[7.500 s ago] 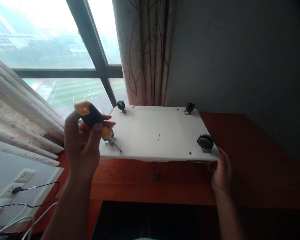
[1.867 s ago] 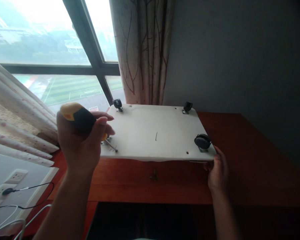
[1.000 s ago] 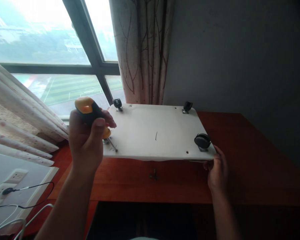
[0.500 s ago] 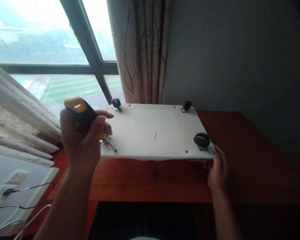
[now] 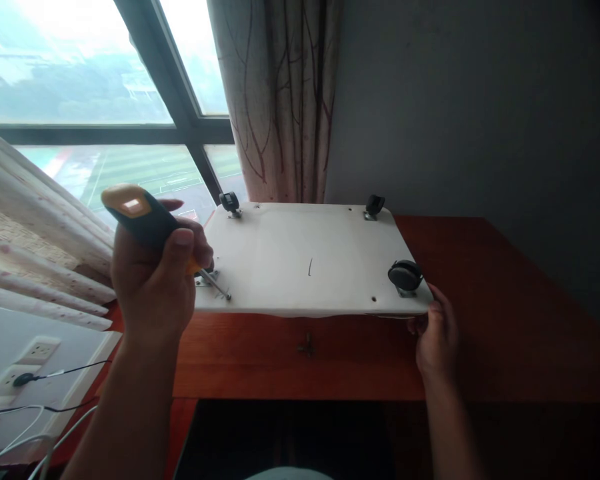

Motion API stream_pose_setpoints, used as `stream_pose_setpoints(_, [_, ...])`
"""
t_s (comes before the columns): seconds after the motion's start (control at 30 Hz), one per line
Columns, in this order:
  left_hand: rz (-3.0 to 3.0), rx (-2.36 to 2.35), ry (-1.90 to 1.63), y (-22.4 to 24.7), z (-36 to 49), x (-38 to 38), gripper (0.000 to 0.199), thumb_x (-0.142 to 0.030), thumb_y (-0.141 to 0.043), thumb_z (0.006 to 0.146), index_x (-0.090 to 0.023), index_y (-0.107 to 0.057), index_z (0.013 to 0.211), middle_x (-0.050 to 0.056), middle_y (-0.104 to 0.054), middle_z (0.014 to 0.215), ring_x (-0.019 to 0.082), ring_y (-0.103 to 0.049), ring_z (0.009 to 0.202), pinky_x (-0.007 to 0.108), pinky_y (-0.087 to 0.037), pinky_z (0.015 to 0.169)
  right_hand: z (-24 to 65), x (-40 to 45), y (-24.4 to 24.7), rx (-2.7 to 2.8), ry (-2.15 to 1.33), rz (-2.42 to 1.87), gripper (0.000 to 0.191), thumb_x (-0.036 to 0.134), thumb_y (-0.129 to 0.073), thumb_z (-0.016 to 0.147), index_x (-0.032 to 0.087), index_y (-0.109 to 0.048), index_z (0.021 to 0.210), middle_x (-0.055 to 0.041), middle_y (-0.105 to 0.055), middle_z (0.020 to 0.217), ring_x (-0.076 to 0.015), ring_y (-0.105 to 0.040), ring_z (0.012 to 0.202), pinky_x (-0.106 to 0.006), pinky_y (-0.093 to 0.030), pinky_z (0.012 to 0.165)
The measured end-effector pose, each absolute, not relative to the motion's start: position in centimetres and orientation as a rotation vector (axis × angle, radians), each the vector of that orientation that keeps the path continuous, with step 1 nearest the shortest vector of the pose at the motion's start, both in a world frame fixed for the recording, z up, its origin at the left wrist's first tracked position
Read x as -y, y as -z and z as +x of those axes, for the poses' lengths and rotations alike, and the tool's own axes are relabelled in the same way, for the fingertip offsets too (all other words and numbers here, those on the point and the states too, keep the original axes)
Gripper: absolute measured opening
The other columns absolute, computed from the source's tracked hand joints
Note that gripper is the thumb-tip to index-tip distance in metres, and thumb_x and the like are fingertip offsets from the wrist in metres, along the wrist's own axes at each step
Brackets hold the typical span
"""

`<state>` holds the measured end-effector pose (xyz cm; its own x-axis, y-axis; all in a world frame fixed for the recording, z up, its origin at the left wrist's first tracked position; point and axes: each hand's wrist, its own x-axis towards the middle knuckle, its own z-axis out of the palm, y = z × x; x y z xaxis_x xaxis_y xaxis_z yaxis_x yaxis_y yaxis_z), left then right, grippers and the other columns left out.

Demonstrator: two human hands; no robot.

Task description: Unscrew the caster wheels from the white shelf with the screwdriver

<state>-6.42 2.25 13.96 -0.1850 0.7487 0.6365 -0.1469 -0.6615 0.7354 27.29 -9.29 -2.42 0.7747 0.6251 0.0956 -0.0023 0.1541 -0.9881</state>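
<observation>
My left hand [image 5: 155,273] is wrapped round the yellow and dark handle of a screwdriver [image 5: 143,217]. Its metal shaft slants down to the right, the tip at a screw by the near left corner of a white board [image 5: 280,253]. Behind that hand a caster with a metal plate is mostly hidden. Black casters stand at the other corners: far left [image 5: 230,202], far right [image 5: 375,205] and near right [image 5: 405,275]. My right hand [image 5: 436,333] grips the board's near right corner, thumb on the edge and fingers partly underneath.
The board rests on a reddish wooden table [image 5: 505,320]. Several small metal pieces [image 5: 307,345] lie before it. A window with curtains [image 5: 285,100] is behind on the left. Wall sockets [image 5: 43,350] and cables [image 5: 40,407] are at the lower left.
My left hand has shifted slightly left, and the screwdriver handle has tilted further left. Its fingers have changed position around the handle. My right hand stays on the board's corner.
</observation>
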Motion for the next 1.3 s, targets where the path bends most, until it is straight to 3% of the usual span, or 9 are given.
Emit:
stream_pose_setpoints(0.27, [1.321, -0.662, -1.79, -14.3, -6.7, -1.8, 0.059, -0.06, -0.068, 0.08, -0.013, -0.067, 0.115, 0.005, -0.058, 0.069, 0.016, -0.05, 0.062, 0.028, -0.048, 0.052, 27.3, 9.3, 2.3, 0.558, -0.489, -1.39, 0.049, 0.052, -0.057, 0.085, 0.021, -0.063, 0.123, -0.0036, -0.061, 0.088, -0.0091, -0.048, 0.054, -0.022, -0.037, 0.044])
stream_pose_setpoints(0.5, [1.507, -0.621, -1.908, -14.6, -6.3, -1.8, 0.035, -0.033, -0.082, 0.072, -0.019, -0.068, 0.101, 0.006, -0.07, 0.087, 0.022, -0.068, 0.079, 0.039, -0.06, 0.074, 27.3, 9.3, 2.1, 0.575, -0.485, -1.379, 0.048, 0.052, -0.058, 0.086, 0.021, -0.063, 0.122, -0.0031, -0.062, 0.087, -0.0093, -0.048, 0.054, -0.023, -0.037, 0.045])
stream_pose_setpoints(0.6, [1.509, -0.63, -1.965, -14.7, -6.4, -2.1, 0.043, -0.021, -0.087, 0.061, -0.023, -0.065, 0.099, 0.002, -0.07, 0.083, 0.022, -0.069, 0.073, 0.033, -0.058, 0.055, 27.3, 9.3, 2.2, 0.572, -0.485, -1.378, 0.049, 0.052, -0.058, 0.085, 0.021, -0.063, 0.123, -0.0033, -0.062, 0.089, -0.0094, -0.048, 0.054, -0.023, -0.037, 0.045])
stream_pose_setpoints(0.67, [1.526, -0.625, -1.959, -14.8, -6.7, -2.3, 0.045, -0.021, -0.088, 0.059, -0.022, -0.064, 0.097, 0.001, -0.068, 0.076, 0.017, -0.063, 0.058, 0.026, -0.049, 0.044, 27.3, 9.3, 2.3, 0.573, -0.489, -1.375, 0.048, 0.052, -0.058, 0.086, 0.021, -0.063, 0.122, -0.0033, -0.063, 0.089, -0.0095, -0.049, 0.054, -0.023, -0.038, 0.046])
stream_pose_setpoints(0.73, [1.516, -0.63, -1.908, -14.9, -6.9, -2.3, 0.043, -0.036, -0.086, 0.066, -0.02, -0.065, 0.1, 0.002, -0.067, 0.071, 0.012, -0.055, 0.049, 0.025, -0.045, 0.042, 27.4, 9.3, 2.4, 0.575, -0.489, -1.373, 0.047, 0.051, -0.057, 0.087, 0.021, -0.063, 0.122, -0.003, -0.062, 0.088, -0.0094, -0.049, 0.054, -0.023, -0.038, 0.046])
stream_pose_setpoints(0.8, [1.451, -0.633, -1.847, -15.2, -7.0, -2.1, 0.049, -0.054, -0.077, 0.073, -0.017, -0.068, 0.104, 0.004, -0.065, 0.071, 0.013, -0.054, 0.052, 0.026, -0.046, 0.044, 27.4, 9.3, 2.4, 0.579, -0.487, -1.37, 0.045, 0.05, -0.057, 0.087, 0.022, -0.064, 0.122, -0.0027, -0.062, 0.088, -0.0092, -0.048, 0.053, -0.022, -0.038, 0.045])
stream_pose_setpoints(0.87, [1.385, -0.645, -1.794, -15.4, -7.2, -1.9, 0.053, -0.059, -0.072, 0.076, -0.016, -0.069, 0.107, 0.006, -0.065, 0.076, 0.015, -0.056, 0.059, 0.027, -0.049, 0.048, 27.3, 9.3, 2.4, 0.582, -0.483, -1.367, 0.045, 0.049, -0.058, 0.088, 0.022, -0.064, 0.122, -0.0026, -0.062, 0.089, -0.0091, -0.048, 0.053, -0.022, -0.038, 0.044])
stream_pose_setpoints(1.1, [1.561, -0.608, -1.809, -15.2, -7.6, -1.8, 0.027, -0.035, -0.074, 0.081, -0.019, -0.069, 0.102, 0.009, -0.071, 0.094, 0.022, -0.068, 0.076, 0.035, -0.058, 0.064, 27.3, 9.3, 2.4, 0.578, -0.48, -1.378, 0.048, 0.051, -0.057, 0.087, 0.021, -0.063, 0.123, -0.0034, -0.061, 0.089, -0.0086, -0.047, 0.052, -0.022, -0.038, 0.044])
stream_pose_setpoints(1.3, [1.582, -0.593, -1.791, -14.8, -8.0, -2.2, 0.033, -0.031, -0.077, 0.079, -0.021, -0.064, 0.108, 0.01, -0.074, 0.097, 0.024, -0.072, 0.075, 0.039, -0.062, 0.063, 27.3, 9.3, 2.3, 0.561, -0.484, -1.388, 0.048, 0.051, -0.058, 0.086, 0.021, -0.063, 0.123, -0.0046, -0.063, 0.094, -0.0091, -0.049, 0.055, -0.023, -0.039, 0.046])
